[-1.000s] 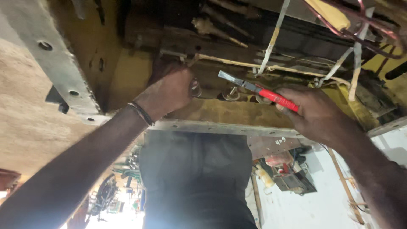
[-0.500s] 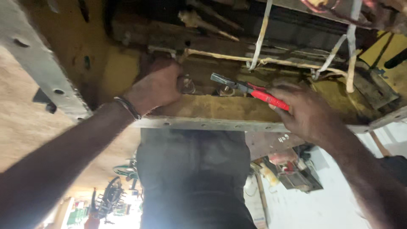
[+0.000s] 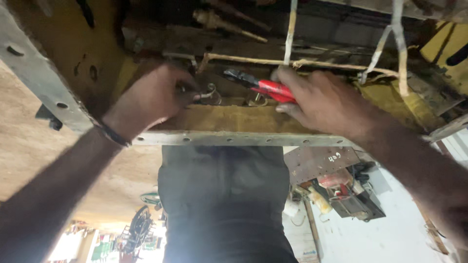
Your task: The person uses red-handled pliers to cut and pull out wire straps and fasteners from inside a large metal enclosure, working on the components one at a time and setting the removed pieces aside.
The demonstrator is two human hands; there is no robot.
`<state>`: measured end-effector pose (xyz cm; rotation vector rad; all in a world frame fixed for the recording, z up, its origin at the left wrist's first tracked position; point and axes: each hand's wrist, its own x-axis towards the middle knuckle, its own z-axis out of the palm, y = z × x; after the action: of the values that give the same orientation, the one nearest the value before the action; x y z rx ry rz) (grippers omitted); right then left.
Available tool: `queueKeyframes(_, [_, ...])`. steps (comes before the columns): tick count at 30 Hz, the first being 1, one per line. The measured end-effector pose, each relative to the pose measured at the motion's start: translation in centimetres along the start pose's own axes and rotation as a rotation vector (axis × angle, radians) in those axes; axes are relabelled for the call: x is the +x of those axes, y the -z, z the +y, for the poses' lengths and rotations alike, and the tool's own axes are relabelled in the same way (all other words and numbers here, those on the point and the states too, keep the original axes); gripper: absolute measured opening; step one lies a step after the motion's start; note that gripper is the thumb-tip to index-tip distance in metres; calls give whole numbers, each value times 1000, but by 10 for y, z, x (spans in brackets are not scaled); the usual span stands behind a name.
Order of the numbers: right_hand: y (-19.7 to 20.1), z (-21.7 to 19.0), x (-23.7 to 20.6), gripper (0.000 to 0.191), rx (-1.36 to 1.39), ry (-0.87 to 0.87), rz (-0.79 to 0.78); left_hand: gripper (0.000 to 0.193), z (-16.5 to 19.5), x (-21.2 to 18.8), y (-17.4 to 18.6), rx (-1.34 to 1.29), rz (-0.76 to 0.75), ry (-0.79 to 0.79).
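While the right hand [image 3: 324, 100] is closed around the red handles of a pair of pliers [image 3: 261, 86], the dark nose of that tool points toward ten o'clock, ending just short of the left hand's fingertips; the handles run back toward four o'clock and vanish into the palm. At nine o'clock from the plier nose, the left hand [image 3: 151, 97] is curled with its fingers pinched on a small metal wire ring [image 3: 210, 93], which hangs against the yellow underside [image 3: 234, 119] of the machine overhead; motion blur hides exactly how the fingertips sit on it. A second small ring [image 3: 257, 100] shows just below the pliers, at five o'clock from the first. Round the left wrist sits a dark band [image 3: 113, 134]. Outward from both hands, a perforated grey metal rail [image 3: 234, 140] crosses at six o'clock, touching neither hand as far as can be seen; another grey perforated bar [image 3: 41, 73] slants away at nine o'clock. Above, at twelve o'clock, pale frayed cords [image 3: 292, 62] and white straps [image 3: 400, 48] run across dark, grimy framework. Below the rail, at six o'clock, is the person's dark-clothed torso [image 3: 224, 204]; at four o'clock lies a cluttered workshop floor [image 3: 399, 229].
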<state>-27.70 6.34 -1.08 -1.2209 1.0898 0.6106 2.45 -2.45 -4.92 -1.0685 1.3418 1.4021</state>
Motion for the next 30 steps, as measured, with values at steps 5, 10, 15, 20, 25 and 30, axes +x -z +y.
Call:
queueKeyframes(5, [10, -6, 16, 64, 0, 94, 42, 23, -9, 0, -2, -3, 210, -371])
queueKeyframes(10, [8, -7, 29, 57, 83, 319, 178, 14, -10, -8, -13, 47, 338, -370])
queueKeyframes(15, [9, -12, 31, 56, 99, 375, 203, 16, -5, -8, -12, -1, 284, -238])
queueKeyframes(20, [19, -22, 32, 52, 91, 356, 238, 15, -10, -5, -15, 10, 254, -198])
queueKeyframes(25, [22, -19, 38, 51, -44, 402, 269, 17, -12, 10, -14, -49, 368, -249])
queueKeyframes(30, [10, -8, 39, 45, -9, 352, 243, 17, -12, -8, -7, -34, 270, -411])
